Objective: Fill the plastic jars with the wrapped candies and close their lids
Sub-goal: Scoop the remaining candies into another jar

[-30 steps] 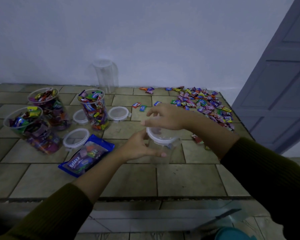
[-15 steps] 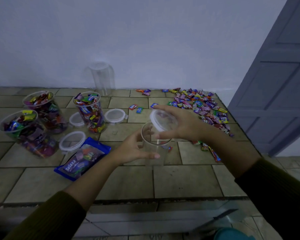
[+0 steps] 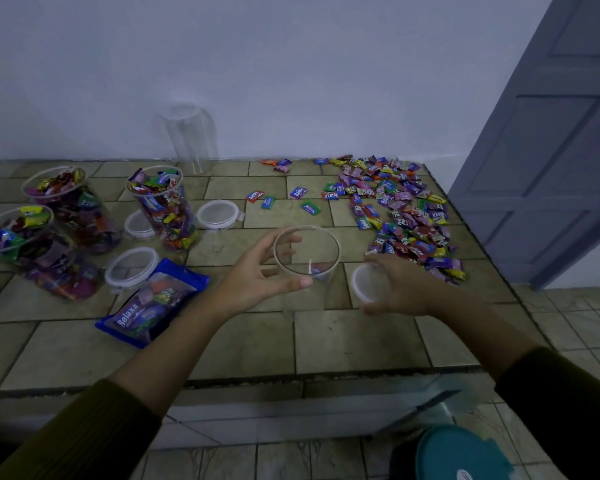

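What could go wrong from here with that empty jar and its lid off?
1. The empty jar is probably light, and only the left hand steadies it; scooping sweets in could tip it.
2. The right hand holds the lid right beside the candy pile; set down there, it may land on wrappers or get buried.
3. The full jar in the middle is heaped above its rim; it may not close.

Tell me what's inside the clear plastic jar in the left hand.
The clear plastic jar looks empty, mouth open. Fingers of the left hand show through its wall. One coloured speck low down: inside or behind, I cannot tell.
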